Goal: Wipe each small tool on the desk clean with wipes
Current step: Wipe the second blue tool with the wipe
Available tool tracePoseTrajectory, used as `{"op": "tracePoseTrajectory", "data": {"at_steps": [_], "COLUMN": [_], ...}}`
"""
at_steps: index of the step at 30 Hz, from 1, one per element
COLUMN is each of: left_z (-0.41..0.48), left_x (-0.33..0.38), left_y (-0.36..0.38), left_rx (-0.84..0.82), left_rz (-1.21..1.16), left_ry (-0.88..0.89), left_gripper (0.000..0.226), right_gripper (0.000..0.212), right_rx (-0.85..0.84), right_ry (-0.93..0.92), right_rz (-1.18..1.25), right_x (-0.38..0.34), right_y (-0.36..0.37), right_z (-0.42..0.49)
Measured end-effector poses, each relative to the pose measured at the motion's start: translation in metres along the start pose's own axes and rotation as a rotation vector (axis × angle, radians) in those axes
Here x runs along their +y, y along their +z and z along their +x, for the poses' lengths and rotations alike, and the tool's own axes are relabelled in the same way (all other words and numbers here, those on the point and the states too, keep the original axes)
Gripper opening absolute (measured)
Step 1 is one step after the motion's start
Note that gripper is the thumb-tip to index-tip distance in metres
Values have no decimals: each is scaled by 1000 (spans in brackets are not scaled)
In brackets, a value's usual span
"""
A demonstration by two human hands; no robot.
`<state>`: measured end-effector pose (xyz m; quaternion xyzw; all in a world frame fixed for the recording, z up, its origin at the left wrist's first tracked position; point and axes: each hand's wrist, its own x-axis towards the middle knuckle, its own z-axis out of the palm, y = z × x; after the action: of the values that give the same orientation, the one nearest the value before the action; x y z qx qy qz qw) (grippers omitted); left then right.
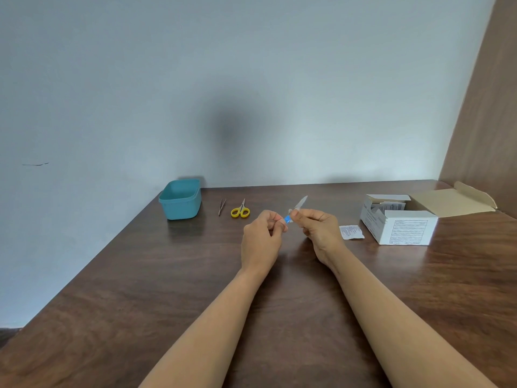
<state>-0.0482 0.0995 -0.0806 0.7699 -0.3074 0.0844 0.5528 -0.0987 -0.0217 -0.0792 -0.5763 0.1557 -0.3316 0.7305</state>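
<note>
Blue-handled tool (299,205) between curled left hand (261,236) and right hand (319,231)

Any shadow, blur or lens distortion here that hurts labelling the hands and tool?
Head view: soft even light, with a dark blurry shadow on the wall. Head view: the tool between left hand and right hand is slightly smeared, and the box print is unreadable. Head view: wide-angle stretch enlarges the forearms near the bottom edge.

You are stretching both forearms forward, your left hand (261,236) and right hand (319,231) nearly meeting, fingers curled, pinching.
</note>
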Motion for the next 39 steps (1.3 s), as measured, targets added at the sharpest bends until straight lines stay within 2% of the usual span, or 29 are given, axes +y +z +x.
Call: {"op": "tracePoseTrajectory", "data": {"at_steps": [4, 11, 19, 24, 29, 39], "left_z": [1, 0, 1, 2, 1, 4], "left_x": [-1, 2, -1, -3, 0, -4], "left_y": [-1, 3, 5, 4, 3, 4], "left_rx": [-11, -90, -118, -110, -129, -74], "left_rz": [-22, 14, 27, 32, 63, 36], "left_ry": [0, 61, 44, 33, 43, 25], "left_gripper": [6, 6, 7, 7, 6, 11], "right_gripper": [12, 12, 8, 17, 7, 9], "right_rx": [-46, 64, 213, 205, 263, 278], "right_ry": [-29, 21, 83, 91, 110, 86], "right_rz": [-57, 34, 385, 378, 419, 448], "right_x": [-2, 1, -6, -8, -8, -7], "right_y": [3, -1, -3, -3, -3, -4], "right_z": [-3, 2, 4, 4, 4, 5]}}
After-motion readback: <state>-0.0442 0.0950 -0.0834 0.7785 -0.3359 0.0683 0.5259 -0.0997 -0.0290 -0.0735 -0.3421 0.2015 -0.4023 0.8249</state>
